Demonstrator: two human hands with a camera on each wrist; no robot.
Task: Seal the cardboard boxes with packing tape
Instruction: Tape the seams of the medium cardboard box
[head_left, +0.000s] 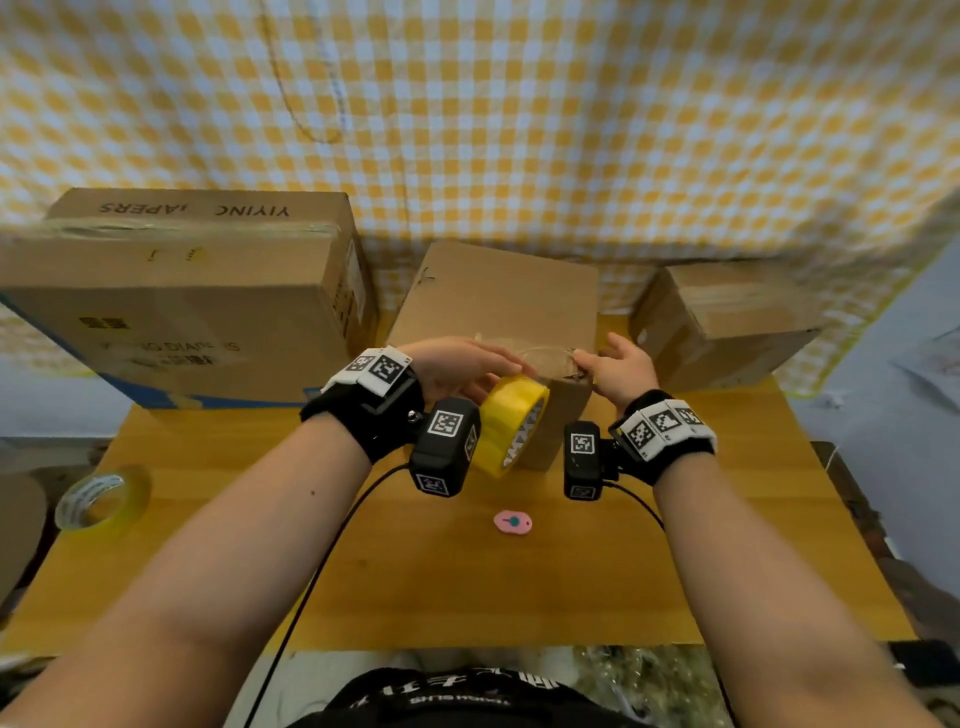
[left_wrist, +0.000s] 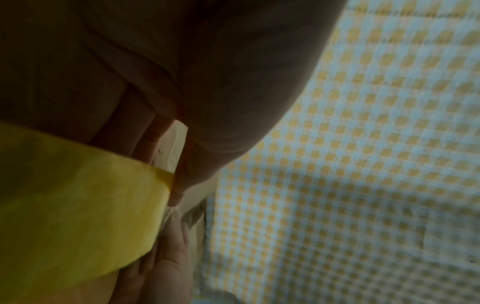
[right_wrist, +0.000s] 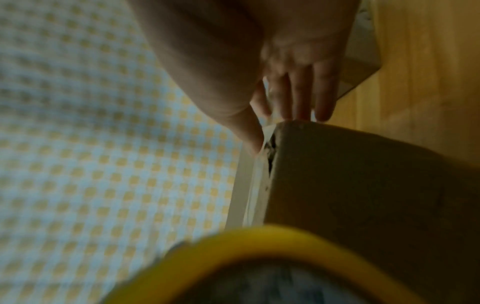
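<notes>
My left hand (head_left: 462, 366) grips a yellow roll of packing tape (head_left: 511, 423) in front of the near face of the middle cardboard box (head_left: 498, 306). A clear strip of tape (head_left: 530, 354) runs from the roll along the box's near top edge to my right hand (head_left: 615, 370). That hand pinches the tape end at the box's near right corner (right_wrist: 288, 126). Its thumb (right_wrist: 250, 133) lies on the strip and its straight fingers (right_wrist: 301, 96) reach over the corner. The left wrist view shows the yellow roll (left_wrist: 78, 205) under my dark palm.
A large printed box (head_left: 182, 296) stands at the back left and a smaller box (head_left: 727, 322) at the back right. On the wooden table (head_left: 753, 571) lie a spare clear tape roll (head_left: 101, 499) at the left and a pink cutter (head_left: 513, 523). Yellow checked cloth (head_left: 519, 114) hangs behind.
</notes>
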